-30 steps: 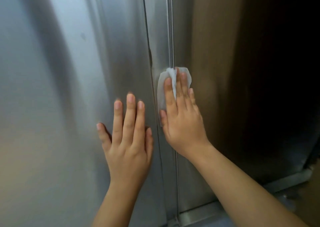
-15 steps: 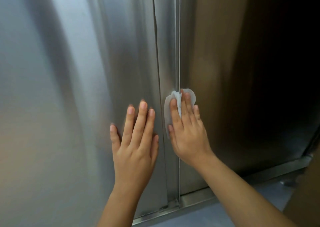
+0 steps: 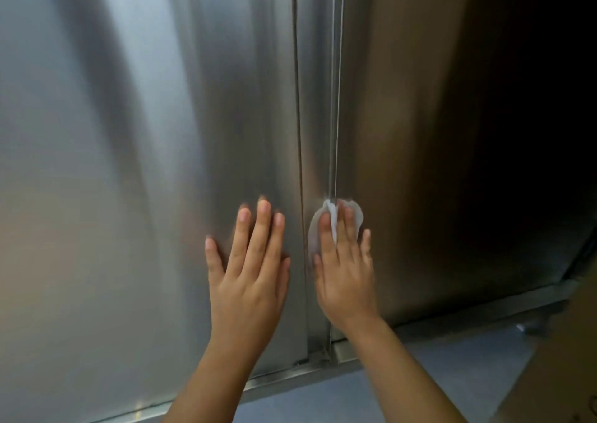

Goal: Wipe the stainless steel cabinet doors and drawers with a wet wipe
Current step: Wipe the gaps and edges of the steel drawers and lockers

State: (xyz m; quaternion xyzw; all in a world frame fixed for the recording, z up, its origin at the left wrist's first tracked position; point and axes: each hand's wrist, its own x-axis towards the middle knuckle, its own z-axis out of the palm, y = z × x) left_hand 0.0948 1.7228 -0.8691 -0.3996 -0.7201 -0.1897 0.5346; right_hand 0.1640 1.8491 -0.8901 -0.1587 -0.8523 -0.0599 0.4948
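I judged the job part-done at best: my right hand (image 3: 345, 277), fingers (image 3: 347, 228) straight, pressed the crumpled white wet wipe (image 3: 358, 220) low on the seam (image 3: 336, 99) between two brushed stainless steel cabinet doors (image 3: 420, 164), my left hand (image 3: 248, 280) lay flat and empty on the left door (image 3: 129, 164), and no drawers were in view.

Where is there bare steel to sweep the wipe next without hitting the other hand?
Free: the left door above and left of the left hand; the right door right of the right hand, down to the bottom rail. Crowded: the seam strip, where the wipe and both hands sit close together.
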